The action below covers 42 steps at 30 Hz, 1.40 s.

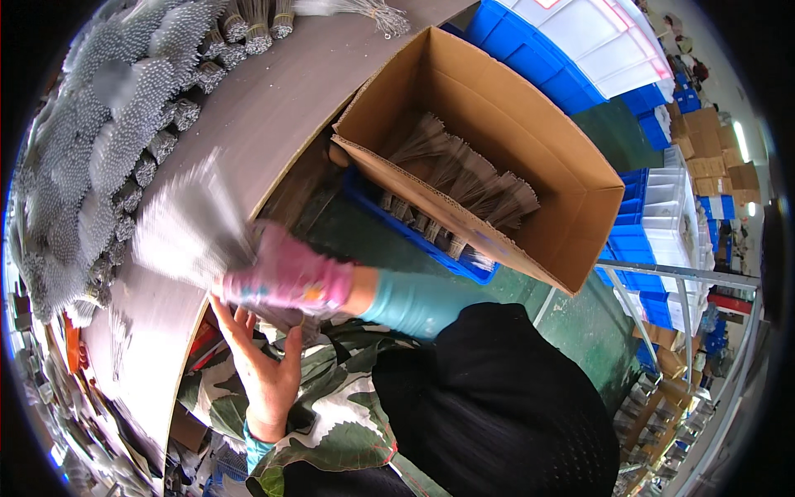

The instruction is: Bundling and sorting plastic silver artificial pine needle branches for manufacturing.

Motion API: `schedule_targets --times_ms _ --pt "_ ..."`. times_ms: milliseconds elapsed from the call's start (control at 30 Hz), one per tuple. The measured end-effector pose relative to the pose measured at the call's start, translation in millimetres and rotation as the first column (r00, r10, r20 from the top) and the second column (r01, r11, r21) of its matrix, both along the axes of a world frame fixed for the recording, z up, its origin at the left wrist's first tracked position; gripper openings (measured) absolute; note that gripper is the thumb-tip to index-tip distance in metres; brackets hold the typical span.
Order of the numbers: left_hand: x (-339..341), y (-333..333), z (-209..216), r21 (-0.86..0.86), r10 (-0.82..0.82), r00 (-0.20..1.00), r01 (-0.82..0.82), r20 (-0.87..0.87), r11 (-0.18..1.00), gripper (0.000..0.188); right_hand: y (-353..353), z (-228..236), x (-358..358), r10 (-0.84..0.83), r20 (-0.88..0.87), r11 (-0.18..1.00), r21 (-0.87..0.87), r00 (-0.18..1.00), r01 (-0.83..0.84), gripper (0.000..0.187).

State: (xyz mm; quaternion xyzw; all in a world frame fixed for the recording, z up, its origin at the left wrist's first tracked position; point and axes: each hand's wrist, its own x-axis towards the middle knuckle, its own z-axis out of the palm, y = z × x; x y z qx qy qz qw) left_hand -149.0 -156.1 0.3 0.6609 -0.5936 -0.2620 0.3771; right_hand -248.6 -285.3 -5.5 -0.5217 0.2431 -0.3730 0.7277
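Observation:
A pink patterned glove covers my right hand [286, 272], which reaches in from the right, smeared by motion. It grips a bundle of thin metal wires [195, 228] that fans out over the grey table's edge, also blurred. Just below the glove is my bare left hand [267, 373], thumb and fingers apart. Its fingertips come close to the bundle's lower side; whether they touch it I cannot tell. Many similar wire bundles [124, 91] are heaped along the table's far left.
The curved grey table [273, 103] runs along my left. Right of it, an open cardboard box [571, 166] holds several wire bundles [472, 178]. Under the box sits a blue crate [358, 192] with more bundles. Blue and white crates [538, 54] and a metal frame [675, 269] stand to the right.

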Motion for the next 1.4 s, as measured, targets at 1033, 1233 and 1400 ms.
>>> schedule_targets --times_ms 1033,1233,1400 --pt "78 9 -129 0.504 0.272 0.952 -0.169 -0.138 0.847 0.066 -210 -367 -351 -0.005 -0.958 0.820 0.160 -0.287 -0.549 0.038" --pt "109 9 -96 0.397 0.219 0.961 -0.270 0.170 0.877 0.046 -212 -251 -303 -0.350 -0.936 0.893 -0.344 0.031 -0.292 0.029" --pt "116 -3 -97 0.342 0.110 0.978 -0.167 0.179 0.925 0.044 -195 -84 -245 -0.469 -0.726 0.768 -0.054 0.503 0.638 0.017"
